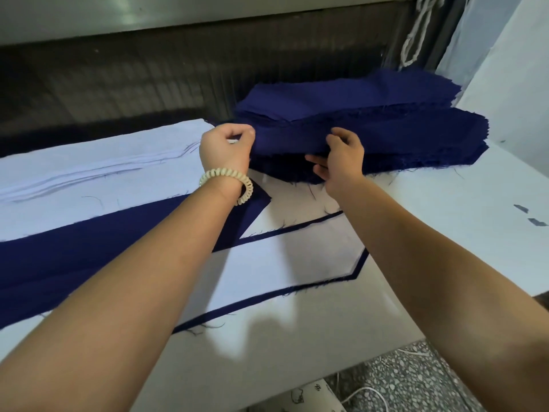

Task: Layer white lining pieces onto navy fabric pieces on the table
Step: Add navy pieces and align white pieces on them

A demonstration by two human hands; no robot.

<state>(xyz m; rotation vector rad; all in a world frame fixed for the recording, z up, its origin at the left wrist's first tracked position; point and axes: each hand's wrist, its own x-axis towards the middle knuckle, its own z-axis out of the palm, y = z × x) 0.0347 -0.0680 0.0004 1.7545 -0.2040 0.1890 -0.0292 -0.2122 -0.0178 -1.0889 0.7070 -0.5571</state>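
Lining [285, 260], white, lies nearest me on a navy piece [361, 263] whose edge frames it on the table [445, 233]. Beyond it, my left hand [227, 147] and right hand [341, 157] each pinch the near edge of the navy stack [371, 120]; more white pieces [104, 162] lie left of that stack.

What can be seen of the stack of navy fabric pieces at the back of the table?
The navy stack is a thick pile of many dark blue woven pieces with frayed, thready edges, fanned unevenly so that layers jut out to the right. It rests on the white table near its far right edge, against a dark machine opening. The left hand pinches the near left edge, and the right hand grips the front edge, fingers under the upper layers, lifting them slightly.
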